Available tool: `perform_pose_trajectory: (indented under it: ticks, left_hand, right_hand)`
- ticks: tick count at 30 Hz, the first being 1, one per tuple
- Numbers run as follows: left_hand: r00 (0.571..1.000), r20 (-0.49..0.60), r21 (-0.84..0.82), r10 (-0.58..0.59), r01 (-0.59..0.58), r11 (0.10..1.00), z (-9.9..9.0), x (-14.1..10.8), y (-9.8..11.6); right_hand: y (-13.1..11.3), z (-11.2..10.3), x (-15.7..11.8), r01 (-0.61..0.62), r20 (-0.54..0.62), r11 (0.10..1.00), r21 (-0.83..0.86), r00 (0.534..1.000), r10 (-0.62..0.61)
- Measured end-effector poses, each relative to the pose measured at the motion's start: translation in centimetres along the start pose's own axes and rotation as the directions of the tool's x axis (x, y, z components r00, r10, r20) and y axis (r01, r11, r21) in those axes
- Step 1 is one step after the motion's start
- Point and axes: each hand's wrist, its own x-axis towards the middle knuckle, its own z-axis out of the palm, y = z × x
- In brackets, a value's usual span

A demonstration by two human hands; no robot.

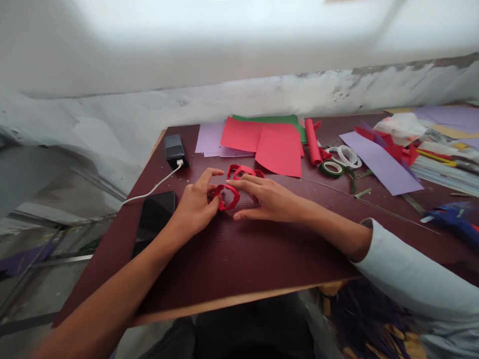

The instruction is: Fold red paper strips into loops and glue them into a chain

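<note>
A small ring of folded red paper [235, 200] stands on the table between my two hands. My left hand [195, 205] pinches its left side between thumb and fingers, with the index finger stretched out above. My right hand [275, 199] reaches in from the other side, fingers and thumb apart. Its fingertips are at the ring's upper edge; whether they touch it I cannot tell. Just behind lies another folded red paper piece [234, 172], partly covered by my right hand.
Red paper sheets [279, 152] and lilac sheets [207, 139] lie at the back. A power bank [174, 148] with a white cable and a phone [155, 217] are on the left. Tape rolls [332, 169], thin wires and a blue glue gun [452, 219] occupy the right.
</note>
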Motion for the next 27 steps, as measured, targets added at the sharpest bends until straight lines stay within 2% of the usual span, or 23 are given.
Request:
perform_pose_trajectory:
  ticks: [5,9,12,14,16,18,20,22,24,27]
  left_hand:
    - [0.988,-0.075,0.055,0.137,-0.133,0.99,0.8,-0.3,-0.2]
    - [0.992,-0.121,0.007,0.032,-0.032,0.999,1.0,-0.4,0.1]
    - [0.987,-0.156,0.079,0.033,-0.021,0.997,0.3,-0.3,0.3]
    - [0.983,-0.175,0.181,0.056,-0.024,0.983,-0.5,-0.1,0.2]
    - [0.978,-0.197,0.294,0.066,-0.005,0.956,-1.4,0.2,-0.2]
    - [0.976,-0.209,0.409,0.06,0.032,0.912,-2.3,0.7,-0.6]
    - [0.981,-0.182,0.539,0.063,0.046,0.841,-2.9,1.5,-0.9]
    - [0.987,-0.149,0.587,0.058,0.042,0.808,-3.2,2.5,-1.2]
    - [0.993,-0.103,0.607,0.05,0.023,0.794,-3.3,3.6,-1.5]
    - [0.998,-0.023,0.597,0.058,-0.033,0.801,-3.3,5.1,-1.5]
  right_hand:
    - [-0.3,0.4,0.1,-0.021,0.0,1.0,-0.001,1.0,0.021]
    - [0.0,0.2,0.2,-0.088,-0.059,0.995,0.037,0.994,0.09]
    - [0.5,-0.2,0.4,-0.114,-0.063,0.993,0.024,0.991,0.115]
    - [1.0,-0.9,0.5,-0.137,-0.145,0.991,-0.008,0.98,0.134]
    - [1.8,-1.7,0.5,-0.189,-0.29,0.981,-0.037,0.942,0.17]
    - [2.9,-2.5,0.3,-0.246,-0.365,0.968,-0.05,0.907,0.212]
    - [3.9,-2.8,0.0,-0.275,-0.29,0.958,-0.079,0.926,0.242]
    - [4.7,-2.7,-0.2,-0.284,-0.138,0.95,-0.13,0.954,0.267]
    - [5.3,-2.3,-0.4,-0.294,-0.034,0.942,-0.163,0.956,0.292]
    - [5.7,-2.2,-0.4,-0.271,-0.011,0.953,-0.136,0.962,0.272]
